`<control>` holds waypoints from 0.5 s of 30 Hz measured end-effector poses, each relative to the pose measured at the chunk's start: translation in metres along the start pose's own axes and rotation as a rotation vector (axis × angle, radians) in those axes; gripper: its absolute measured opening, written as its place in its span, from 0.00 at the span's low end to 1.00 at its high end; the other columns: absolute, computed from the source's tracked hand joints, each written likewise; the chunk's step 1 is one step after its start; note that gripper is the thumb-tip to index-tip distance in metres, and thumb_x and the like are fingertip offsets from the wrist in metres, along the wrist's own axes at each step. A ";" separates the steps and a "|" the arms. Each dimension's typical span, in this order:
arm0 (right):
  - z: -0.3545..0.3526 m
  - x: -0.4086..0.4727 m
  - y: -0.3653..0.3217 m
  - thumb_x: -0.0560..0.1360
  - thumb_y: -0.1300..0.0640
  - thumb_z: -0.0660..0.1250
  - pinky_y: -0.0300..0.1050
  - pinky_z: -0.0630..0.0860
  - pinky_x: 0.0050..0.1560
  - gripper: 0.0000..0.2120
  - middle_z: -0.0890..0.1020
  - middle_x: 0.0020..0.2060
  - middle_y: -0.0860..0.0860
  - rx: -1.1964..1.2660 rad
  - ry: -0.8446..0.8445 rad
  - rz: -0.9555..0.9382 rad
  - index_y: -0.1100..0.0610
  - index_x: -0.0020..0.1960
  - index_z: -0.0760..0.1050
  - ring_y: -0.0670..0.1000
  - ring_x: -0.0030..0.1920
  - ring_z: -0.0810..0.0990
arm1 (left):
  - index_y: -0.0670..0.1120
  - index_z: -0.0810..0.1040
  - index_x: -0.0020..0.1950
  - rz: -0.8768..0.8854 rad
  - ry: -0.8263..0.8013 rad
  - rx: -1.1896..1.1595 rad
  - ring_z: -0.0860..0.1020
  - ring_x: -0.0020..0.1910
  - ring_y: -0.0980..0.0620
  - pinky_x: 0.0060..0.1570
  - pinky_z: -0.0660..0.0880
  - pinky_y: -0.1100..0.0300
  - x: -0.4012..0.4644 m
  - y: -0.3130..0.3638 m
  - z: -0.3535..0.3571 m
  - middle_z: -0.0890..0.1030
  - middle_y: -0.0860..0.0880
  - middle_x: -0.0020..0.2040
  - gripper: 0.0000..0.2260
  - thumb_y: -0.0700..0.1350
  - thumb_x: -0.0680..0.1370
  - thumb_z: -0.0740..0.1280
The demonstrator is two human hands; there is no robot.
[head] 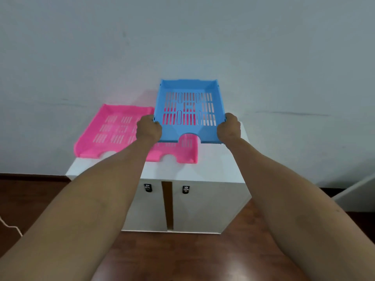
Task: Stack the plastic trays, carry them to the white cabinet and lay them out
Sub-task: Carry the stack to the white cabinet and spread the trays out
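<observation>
Looks like an office or admin room. White two-door cabinet against a plain pale wall, each door with a small key lock, the sort used for filing storage. Slotted plastic paper trays on and above its top: two pink trays and a blue tray, standard desk letter trays. Dark wood-look floor with dark skirting. A thin white cable runs across the floor at left.
</observation>
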State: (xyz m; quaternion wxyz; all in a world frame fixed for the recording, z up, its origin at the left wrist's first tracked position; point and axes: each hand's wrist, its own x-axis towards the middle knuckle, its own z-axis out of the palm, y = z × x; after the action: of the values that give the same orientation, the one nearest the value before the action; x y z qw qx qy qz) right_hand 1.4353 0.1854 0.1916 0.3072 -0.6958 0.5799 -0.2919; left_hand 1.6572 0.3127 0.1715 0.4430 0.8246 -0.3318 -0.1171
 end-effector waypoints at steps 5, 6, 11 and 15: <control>-0.053 0.011 0.057 0.72 0.69 0.54 0.47 0.72 0.39 0.09 0.77 0.47 0.57 -0.003 -0.015 0.011 0.58 0.47 0.69 0.60 0.43 0.76 | 0.38 0.83 0.54 0.015 -0.003 -0.020 0.75 0.32 0.53 0.20 0.66 0.71 -0.040 0.031 0.059 0.81 0.45 0.44 0.12 0.34 0.79 0.60; -0.060 0.012 0.068 0.72 0.69 0.54 0.47 0.72 0.39 0.09 0.77 0.47 0.58 -0.004 -0.018 0.012 0.58 0.47 0.68 0.60 0.43 0.76 | 0.38 0.83 0.54 0.005 -0.015 -0.019 0.75 0.33 0.53 0.23 0.67 0.68 -0.047 0.035 0.069 0.81 0.45 0.45 0.12 0.34 0.79 0.60; -0.088 0.019 0.109 0.72 0.70 0.54 0.47 0.70 0.38 0.10 0.77 0.45 0.58 -0.039 -0.025 0.041 0.59 0.47 0.69 0.61 0.42 0.77 | 0.40 0.84 0.58 -0.015 -0.046 0.019 0.79 0.37 0.51 0.29 0.71 0.66 -0.075 0.049 0.107 0.83 0.46 0.48 0.13 0.35 0.80 0.62; -0.100 0.025 0.136 0.72 0.69 0.54 0.49 0.75 0.41 0.12 0.79 0.47 0.58 -0.049 -0.028 0.077 0.60 0.51 0.72 0.61 0.45 0.79 | 0.40 0.84 0.60 -0.022 -0.079 0.009 0.80 0.44 0.46 0.44 0.77 0.58 -0.083 0.051 0.133 0.86 0.41 0.55 0.13 0.35 0.79 0.64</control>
State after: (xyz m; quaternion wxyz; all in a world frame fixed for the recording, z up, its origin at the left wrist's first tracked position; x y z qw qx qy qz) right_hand 1.2771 0.1328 0.1528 0.3092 -0.6844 0.6086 -0.2560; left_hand 1.5079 0.2603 0.1274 0.4246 0.8248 -0.3406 -0.1530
